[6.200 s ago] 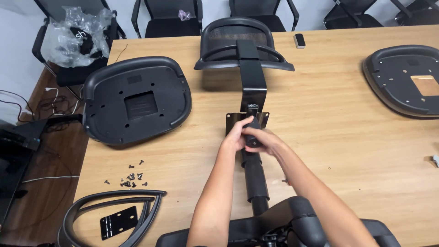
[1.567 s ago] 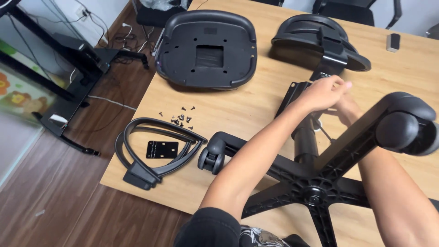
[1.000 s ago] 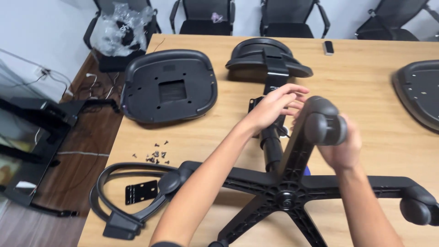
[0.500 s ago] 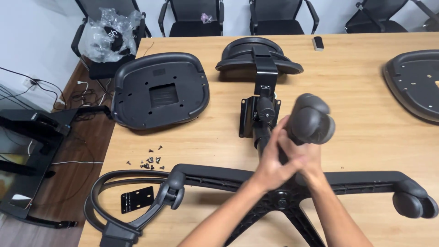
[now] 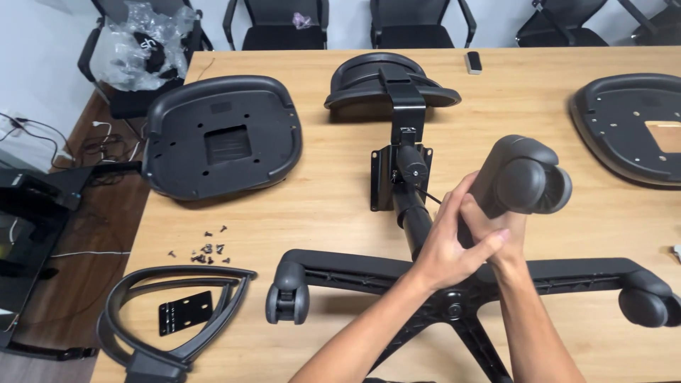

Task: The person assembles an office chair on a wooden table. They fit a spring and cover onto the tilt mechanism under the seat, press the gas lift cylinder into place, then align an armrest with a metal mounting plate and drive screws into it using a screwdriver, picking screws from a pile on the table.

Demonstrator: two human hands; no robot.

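Note:
A black five-legged chair base (image 5: 355, 268) lies on the wooden table (image 5: 333, 213) with its casters on. One leg rises toward me, ending in a caster (image 5: 528, 183). My right hand (image 5: 505, 237) is wrapped around that raised leg just under the caster. My left hand (image 5: 448, 245) is closed over the right hand and the same leg. The gas cylinder (image 5: 413, 213) runs from the hub past my left hand to a black mounting plate (image 5: 386, 181).
An upturned seat pan (image 5: 220, 135) lies at left, a backrest (image 5: 390, 81) at the far middle, another seat pan (image 5: 631, 128) at right. Loose screws (image 5: 206, 250), armrest loops (image 5: 142, 312) and a flat metal plate (image 5: 186, 312) sit near the left front edge. Chairs stand behind the table.
My hands left the mounting plate and came back to the raised leg of the base. Over the last half second they have stayed clasped there, shifting only slightly.

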